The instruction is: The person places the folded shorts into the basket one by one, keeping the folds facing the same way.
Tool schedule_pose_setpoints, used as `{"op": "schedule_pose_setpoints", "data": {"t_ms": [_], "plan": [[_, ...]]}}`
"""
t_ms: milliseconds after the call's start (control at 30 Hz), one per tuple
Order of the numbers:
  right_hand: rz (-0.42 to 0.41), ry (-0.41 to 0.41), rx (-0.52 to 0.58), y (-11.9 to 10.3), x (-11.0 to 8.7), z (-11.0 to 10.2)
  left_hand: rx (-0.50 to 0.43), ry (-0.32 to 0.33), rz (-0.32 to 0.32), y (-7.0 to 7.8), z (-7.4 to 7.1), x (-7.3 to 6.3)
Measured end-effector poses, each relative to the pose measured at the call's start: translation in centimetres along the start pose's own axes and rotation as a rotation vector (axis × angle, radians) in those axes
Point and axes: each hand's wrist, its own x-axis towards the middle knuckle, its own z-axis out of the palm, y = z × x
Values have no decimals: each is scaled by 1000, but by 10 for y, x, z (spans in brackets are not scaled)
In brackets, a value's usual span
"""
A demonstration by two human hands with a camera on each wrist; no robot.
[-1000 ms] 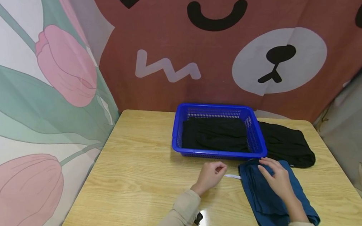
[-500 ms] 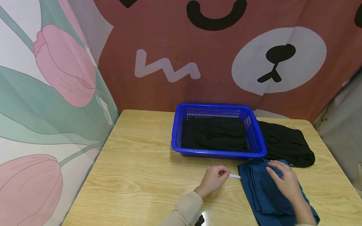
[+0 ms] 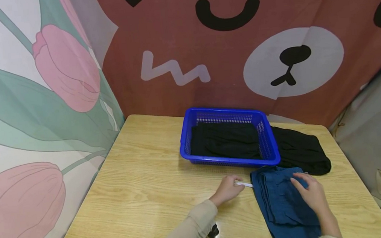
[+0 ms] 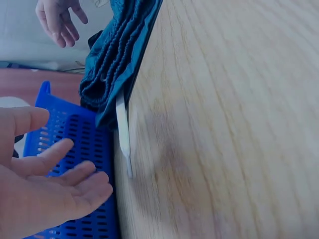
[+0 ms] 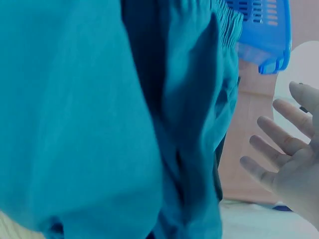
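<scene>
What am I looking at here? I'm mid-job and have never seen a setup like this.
There's no machine: a person works with a bare left hand and right hand. The wide picture comes from a camera worn on the head, looking forward and down; the two close ones come from cameras on the left and right wrists.

On the pale wood-grain table stands a blue perforated plastic basket containing black cloth. A folded black garment lies right of it; nearer lies a folded blue garment with a thin white cord sticking out.

Neither hand clearly grips anything: the left is beside the cord, the right over the blue garment.
</scene>
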Motion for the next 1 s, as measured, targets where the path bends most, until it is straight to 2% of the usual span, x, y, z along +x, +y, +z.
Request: {"op": "schedule_pose_setpoints", "data": {"t_ms": [100, 300, 567, 667, 700, 800, 833, 900, 933, 1000], "plan": [[52, -26, -37, 5, -2, -5, 0, -34, -51, 0, 3, 5], [172, -117, -100, 14, -5, -12, -67, -77, -162, -2, 10, 14], [232, -121, -147, 29, -6, -18, -116, -82, -197, -3, 16, 22], [280, -141, -162, 34, -6, -21, -227, -107, -274, -9, 24, 30], [308, -146, -160, 35, -5, -22, -286, -120, -295, -17, 31, 34], [401, -169, -155, 37, -4, -25, -504, -146, -323, -59, 64, 51], [430, -176, -148, 38, -4, -26, -560, -155, -338, -66, 69, 53], [467, -182, -144, 39, -4, -27, -653, -173, -382, -60, 65, 49], [469, -188, -148, 40, -4, -28, -686, -174, -403, -65, 69, 51], [469, -209, -156, 43, -5, -28, -715, -190, -459, -53, 61, 47]]}}
